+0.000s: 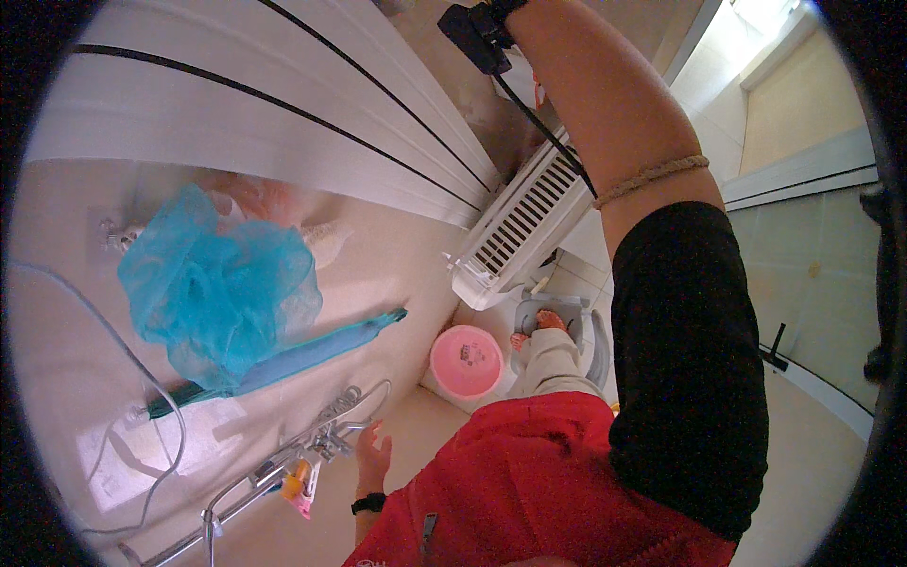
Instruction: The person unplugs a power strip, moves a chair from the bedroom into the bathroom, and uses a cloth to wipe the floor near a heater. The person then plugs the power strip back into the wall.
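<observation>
My left hand (373, 453), with a black band on its wrist, is beside the chrome shower mixer (329, 441). Its fingers are apart and hold nothing; whether a fingertip touches the mixer's spout cannot be told. My right arm is raised across the upper right, with a cord round the forearm and a black strapped device (475, 35) at the wrist. The right hand lies beyond the top edge. A turquoise mesh bath pouf (220, 283) hangs by the wall at left, above a long blue wash cloth (312, 354).
A pink plastic basin (466, 361) stands on the floor in the corner, near my feet. Beyond it is a white slatted plastic unit (524, 220). White panels (283, 85) fill the upper left. A glass door (808, 269) with a black handle is at right. A grey hose loops at far left.
</observation>
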Demonstrator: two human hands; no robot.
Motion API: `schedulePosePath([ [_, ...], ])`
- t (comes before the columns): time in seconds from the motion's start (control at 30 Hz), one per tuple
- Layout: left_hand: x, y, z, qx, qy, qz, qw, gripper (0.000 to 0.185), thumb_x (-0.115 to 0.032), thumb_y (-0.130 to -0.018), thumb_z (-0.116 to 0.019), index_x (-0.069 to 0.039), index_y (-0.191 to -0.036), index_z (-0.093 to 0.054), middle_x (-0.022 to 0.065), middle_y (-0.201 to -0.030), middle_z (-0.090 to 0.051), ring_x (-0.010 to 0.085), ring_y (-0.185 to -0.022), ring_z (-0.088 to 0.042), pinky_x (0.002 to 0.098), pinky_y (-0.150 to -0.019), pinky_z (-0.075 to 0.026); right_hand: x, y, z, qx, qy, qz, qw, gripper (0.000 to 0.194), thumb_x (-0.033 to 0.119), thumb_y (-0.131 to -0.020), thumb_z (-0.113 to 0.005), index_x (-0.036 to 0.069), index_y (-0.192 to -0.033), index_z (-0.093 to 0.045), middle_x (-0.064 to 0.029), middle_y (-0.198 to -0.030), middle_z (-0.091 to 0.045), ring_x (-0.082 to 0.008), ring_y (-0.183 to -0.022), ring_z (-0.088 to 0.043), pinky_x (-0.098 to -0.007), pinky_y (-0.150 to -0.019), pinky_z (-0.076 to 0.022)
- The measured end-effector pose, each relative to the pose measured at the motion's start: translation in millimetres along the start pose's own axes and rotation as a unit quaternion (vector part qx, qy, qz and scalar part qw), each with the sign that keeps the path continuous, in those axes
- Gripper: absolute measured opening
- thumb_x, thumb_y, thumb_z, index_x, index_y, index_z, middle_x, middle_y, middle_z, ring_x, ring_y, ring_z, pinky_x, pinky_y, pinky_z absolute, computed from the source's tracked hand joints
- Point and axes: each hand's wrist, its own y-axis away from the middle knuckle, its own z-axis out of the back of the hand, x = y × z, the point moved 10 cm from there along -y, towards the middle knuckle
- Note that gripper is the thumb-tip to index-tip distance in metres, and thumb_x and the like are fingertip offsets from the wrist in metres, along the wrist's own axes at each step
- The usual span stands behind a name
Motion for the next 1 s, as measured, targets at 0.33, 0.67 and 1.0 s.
schedulePosePath([
  [0.33, -13, -1, -11, -0.011, -0.015, -0.063, 0.998, 0.039, -0.007, -0.082, -0.062, -0.006, -0.120, -0.058, 0.0136, -0.118, -0.061, 0.0268, -0.109, -0.058, 0.0376, -0.089, -0.048, -66, 1, 22, -0.140, -0.269, 0.215, 0.928, 0.057, 0.029, -0.091, -0.063, 0.002, -0.136, -0.043, -0.0132, -0.117, -0.059, -0.0236, -0.108, -0.057, -0.0359, -0.093, -0.0475],
  [0.67, 4, -21, -54, 0.043, 0.026, -0.046, 0.998, 0.041, -0.011, -0.080, -0.065, -0.005, -0.120, -0.057, 0.0141, -0.115, -0.061, 0.0287, -0.105, -0.059, 0.0377, -0.088, -0.048, -144, 394, 83, -0.451, 0.042, -0.128, 0.882, 0.022, 0.006, -0.092, -0.057, -0.003, -0.113, -0.058, -0.0110, -0.097, -0.066, -0.0164, -0.084, -0.064, -0.0278, -0.075, -0.0533],
  [1.0, -28, -66, -99, 0.113, -0.042, -0.137, 0.983, 0.042, -0.010, -0.079, -0.063, -0.005, -0.120, -0.057, 0.0162, -0.115, -0.061, 0.0325, -0.108, -0.057, 0.0391, -0.094, -0.045, -266, 767, -59, -0.098, 0.194, -0.553, 0.804, 0.036, 0.013, -0.082, -0.067, 0.009, -0.116, -0.056, -0.0092, -0.095, -0.063, -0.0209, -0.074, -0.060, -0.0336, -0.069, -0.0499],
])
